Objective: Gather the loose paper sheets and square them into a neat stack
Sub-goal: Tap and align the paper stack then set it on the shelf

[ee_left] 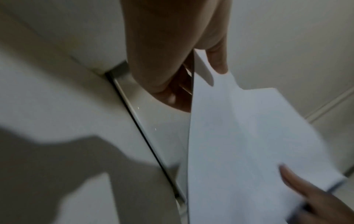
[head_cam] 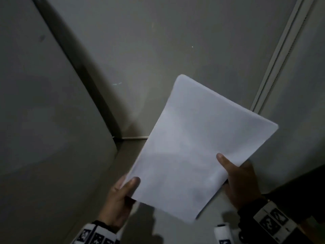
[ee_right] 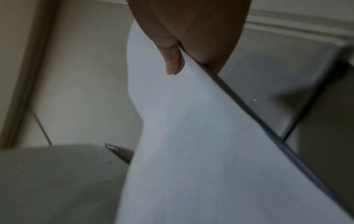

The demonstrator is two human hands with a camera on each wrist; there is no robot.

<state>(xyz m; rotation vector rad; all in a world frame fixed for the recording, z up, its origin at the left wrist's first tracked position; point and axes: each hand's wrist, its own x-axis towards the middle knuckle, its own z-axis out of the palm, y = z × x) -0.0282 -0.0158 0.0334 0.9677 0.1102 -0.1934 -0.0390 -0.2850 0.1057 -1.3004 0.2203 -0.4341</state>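
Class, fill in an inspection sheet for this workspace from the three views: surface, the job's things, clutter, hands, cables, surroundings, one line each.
Surface: pale desk, shadowed at the near edge.
Job's things: paper stack, white, held in the air and tilted; edges look roughly aligned, blur hides the detail.
Clutter: nothing seen.
Hands: left hand pinches the stack's near left corner, thumb on top; right hand grips its right edge, thumb on top. Both wrists carry patterned marker bands.
Cables: nothing seen.
Surroundings: grey partition panels behind the desk, with a pale vertical trim strip on the right; dim light.
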